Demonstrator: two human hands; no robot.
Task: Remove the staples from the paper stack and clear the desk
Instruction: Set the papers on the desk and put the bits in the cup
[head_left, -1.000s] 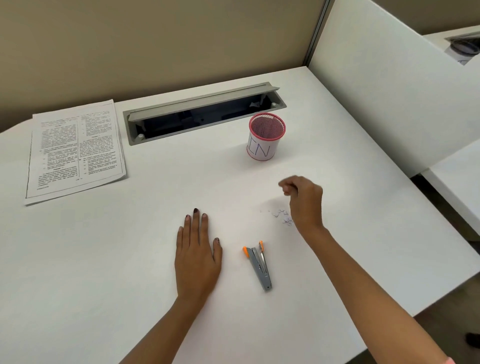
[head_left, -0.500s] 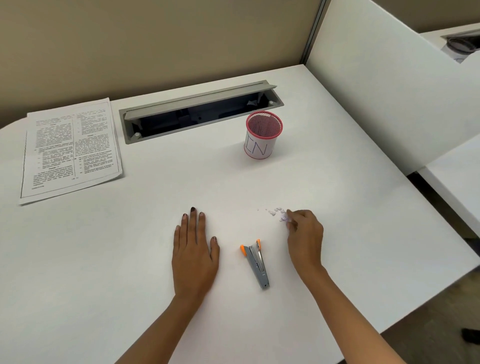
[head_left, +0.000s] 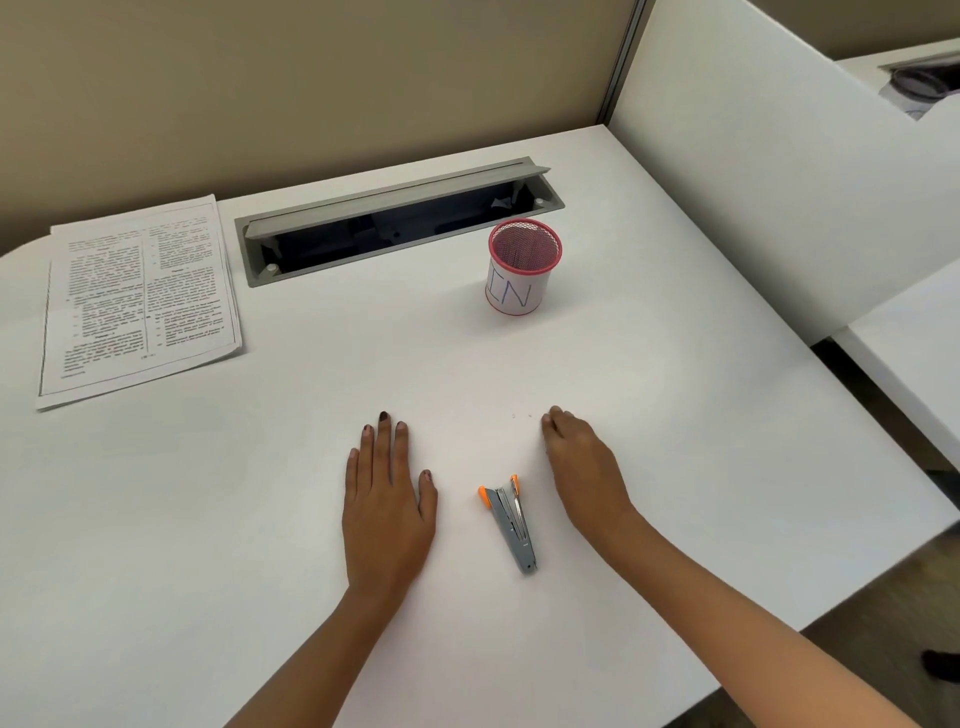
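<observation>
Lower centre of the frame, left hand (head_left: 387, 504): lies flat on the desk (head_left: 208, 545), fingers straight and close together, thumb out to the side, holding nothing.
Right hand (head_left: 587, 467): rests on the desk to the right of the staple remover (head_left: 511, 525). Its fingers are close together and bent down, with the tips on the surface. Whether they pinch anything underneath cannot be told.
Loose bits (head_left: 514, 415): two tiny specks just left of the right fingertips, too small to say whether they are staples or paper scraps.
Staple remover: grey with orange tips, lying between the two hands and touched by neither.
Paper stack (head_left: 140, 296): upper left of the frame, flat and squared up, well apart from both hands.
Cup (head_left: 524, 270): red mesh with a paper label, upright in the upper middle, beyond the right hand and just in front of the cable slot (head_left: 400, 223).
Step in hand: probably the clearing part, gathering pulled staples off the surface, since the papers are set aside and the tool lies idle.
Next move: likely a fingertip pinch or sweep to collect the specks, then a lift towards the cup. Bits this small call for a light, close pinch so that none scatter.
Edges and room: the desk's right edge runs close beside the right forearm, and a white partition (head_left: 779, 182) closes the upper right. The way from hand to cup is open, and wide bare desk lies to the left.
</observation>
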